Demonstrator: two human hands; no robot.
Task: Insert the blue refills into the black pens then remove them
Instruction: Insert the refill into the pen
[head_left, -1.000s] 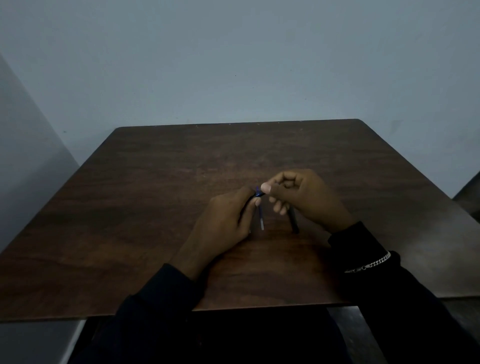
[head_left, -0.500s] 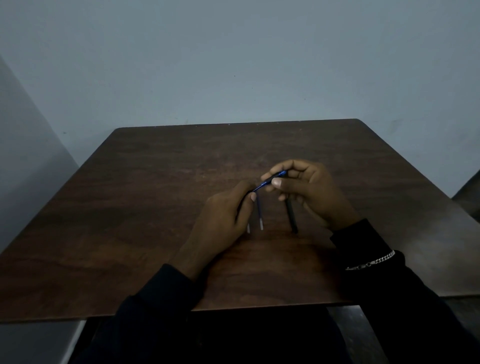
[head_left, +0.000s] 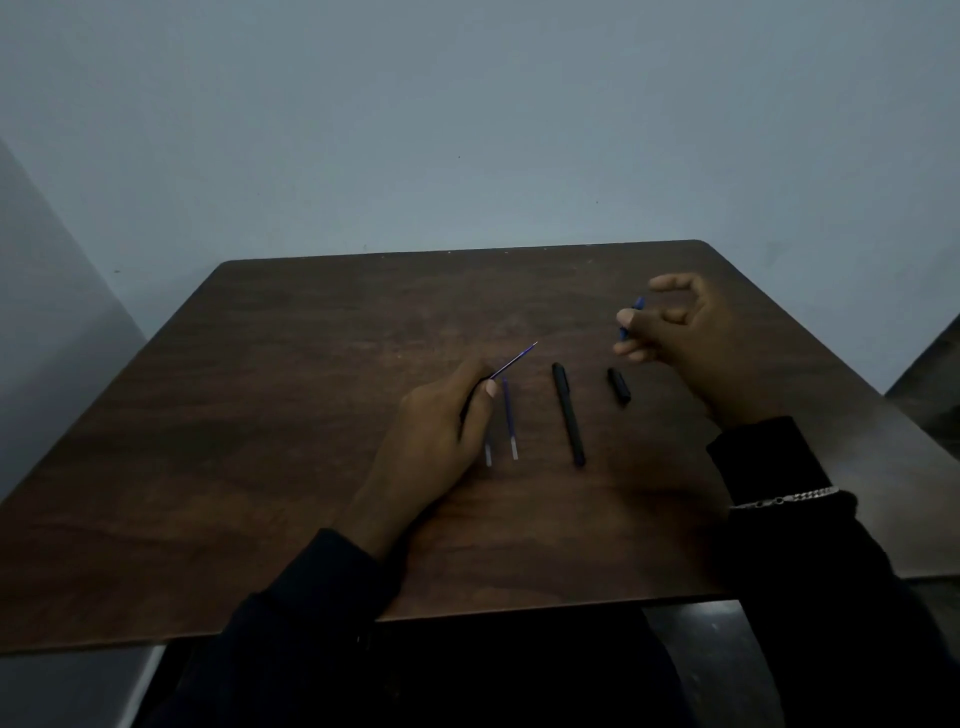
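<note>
Refill (head_left: 511, 359) pinched in my left hand (head_left: 441, 441) angles its tip up and away toward the black pen (head_left: 568, 413), which lies lengthwise just right of that hand, while my right hand (head_left: 691, 338), beyond the pen, pinches a small blue piece (head_left: 631, 317).

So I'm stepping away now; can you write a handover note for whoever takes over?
Left hand: fingers pinch a blue refill, tip pointing up and away.
Right hand: raised, holding a small blue piece.
On the table: two more refills, a black pen, a short black part.
Done: cannot tell.
Left: the pen on the table shows no refill going in.
</note>
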